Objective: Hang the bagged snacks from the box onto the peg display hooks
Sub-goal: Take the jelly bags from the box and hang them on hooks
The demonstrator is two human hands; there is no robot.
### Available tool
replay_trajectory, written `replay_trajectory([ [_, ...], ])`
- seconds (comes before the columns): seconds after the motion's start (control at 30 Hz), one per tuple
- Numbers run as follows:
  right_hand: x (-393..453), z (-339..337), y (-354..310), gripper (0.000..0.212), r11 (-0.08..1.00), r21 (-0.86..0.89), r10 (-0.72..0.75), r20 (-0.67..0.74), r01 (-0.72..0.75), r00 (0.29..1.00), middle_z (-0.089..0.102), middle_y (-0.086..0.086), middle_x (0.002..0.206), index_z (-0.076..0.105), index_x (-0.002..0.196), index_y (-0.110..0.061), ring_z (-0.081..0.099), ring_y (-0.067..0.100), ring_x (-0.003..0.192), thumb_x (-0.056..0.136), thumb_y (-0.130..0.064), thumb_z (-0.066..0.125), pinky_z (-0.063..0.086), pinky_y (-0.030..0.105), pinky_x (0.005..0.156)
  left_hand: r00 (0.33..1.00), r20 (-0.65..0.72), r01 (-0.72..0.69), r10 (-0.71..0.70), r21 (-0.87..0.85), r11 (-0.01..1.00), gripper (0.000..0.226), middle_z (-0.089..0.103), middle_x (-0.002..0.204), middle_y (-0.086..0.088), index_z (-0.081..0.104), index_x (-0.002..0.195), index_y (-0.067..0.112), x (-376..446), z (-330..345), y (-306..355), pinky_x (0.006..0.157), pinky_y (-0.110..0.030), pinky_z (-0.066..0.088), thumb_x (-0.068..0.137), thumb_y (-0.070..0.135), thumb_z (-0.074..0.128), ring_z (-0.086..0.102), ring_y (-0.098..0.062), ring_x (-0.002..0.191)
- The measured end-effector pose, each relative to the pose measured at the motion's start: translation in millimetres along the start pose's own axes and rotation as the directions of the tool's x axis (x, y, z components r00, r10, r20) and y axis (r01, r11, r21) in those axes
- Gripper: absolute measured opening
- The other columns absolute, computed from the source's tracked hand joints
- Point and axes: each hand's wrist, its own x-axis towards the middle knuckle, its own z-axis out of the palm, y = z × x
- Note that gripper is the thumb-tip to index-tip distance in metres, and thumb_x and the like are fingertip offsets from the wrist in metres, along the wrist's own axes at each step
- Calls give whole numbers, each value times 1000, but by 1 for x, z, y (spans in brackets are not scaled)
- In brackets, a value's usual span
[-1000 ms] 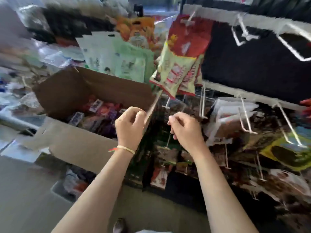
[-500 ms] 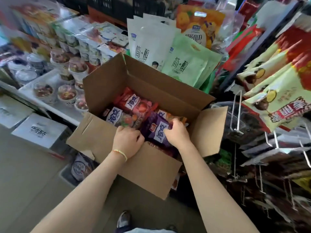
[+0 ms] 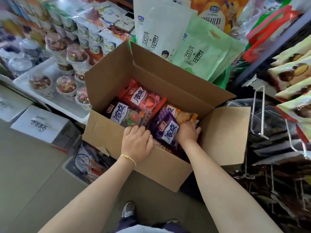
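- Leftmost, far left: white cartons (image 3: pixel 39 124) on the floor, printed text on top, beside a low white shelf (image 3: pixel 48 100).
- Lidded snack cups (image 3: pixel 66 84) stand in rows on that shelf; shrink-wrapped cup packs (image 3: pixel 94 33) stacked behind them.
- Centre: open cardboard box (image 3: pixel 117 76), flaps up, sitting over a clear bin of packets (image 3: pixel 84 161).
- Inside the box, bagged snacks lie flat: red bag (image 3: pixel 139 98) at the back, dark mixed-fruit bag (image 3: pixel 121 113) front left, purple bag (image 3: pixel 165 130) front right, orange bag (image 3: pixel 181 114) behind the purple one.
- Left hand (image 3: pixel 137 142) reaches over the near box wall, yellow wristband on the wrist, fingers curled down onto the left edge of the purple bag; fingertips hidden, so a real grip cannot be told.
- Right hand (image 3: pixel 187 132) is on the right edge of the purple bag, fingers bent around it, pinching that side.
- Behind the box: white and green tall pouches (image 3: pixel 193 52) standing upright, orange pouch further back.
- Right: peg display hooks (image 3: pixel 258 111), white wire, one bare prong sticking out near the right box flap.
- Upper right: yellow-green nut bags (image 3: pixel 296 76) hang on pegs; dark packets hang lower down, blurred.
- Bottom centre: one shoe (image 3: pixel 127 210) on the grey floor.
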Motion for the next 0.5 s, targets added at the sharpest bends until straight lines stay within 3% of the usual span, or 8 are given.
replay_trajectory([
  [0.07,5,-9,-4,27,999,-33,-21,-87,19,996,62,7,129,63,121,-19,48,29,130,95,-20,56,36,43,106,1000,-17,-2,2,-1,1000,33,58,69,-3,60,68,14,0,0,0,70,-40,36,96,26,46,53,-26,69],
  [0.17,8,-33,-4,25,999,29,25,-184,-20,983,70,7,115,69,110,-19,63,27,111,98,-13,47,46,36,94,1000,-12,7,-7,-1,1000,34,58,70,-3,60,68,14,0,1,-1,71,-40,37,96,26,46,53,-25,69],
  [0.23,11,-51,1,23,991,122,89,-261,-59,961,70,12,114,63,117,-13,65,32,108,98,-11,50,49,37,84,1000,-5,18,-18,-2,1000,36,58,70,-3,61,68,14,-1,2,0,72,-40,37,97,27,44,53,-24,69],
  [0.33,9,-58,4,53,977,212,54,-330,19,943,62,18,124,33,142,-11,63,38,110,95,-11,58,50,41,73,1000,-16,20,-20,-6,1000,36,58,70,-3,62,69,14,-1,3,1,73,-39,36,98,27,44,52,-24,68],
  [0.43,6,-38,-6,58,971,193,-108,-159,138,981,45,20,143,32,145,-9,52,38,125,95,-19,60,50,45,90,998,-53,15,-15,-2,1000,36,56,69,-2,62,68,14,-1,5,1,71,-39,36,97,25,44,50,-23,67],
  [0.5,6,-20,-11,59,981,136,-144,38,138,989,23,20,158,35,147,-12,28,38,145,96,-29,60,37,49,109,998,-62,13,-13,1,1000,35,56,69,-2,62,68,14,-1,6,0,71,-39,36,97,25,44,50,-24,67],
])
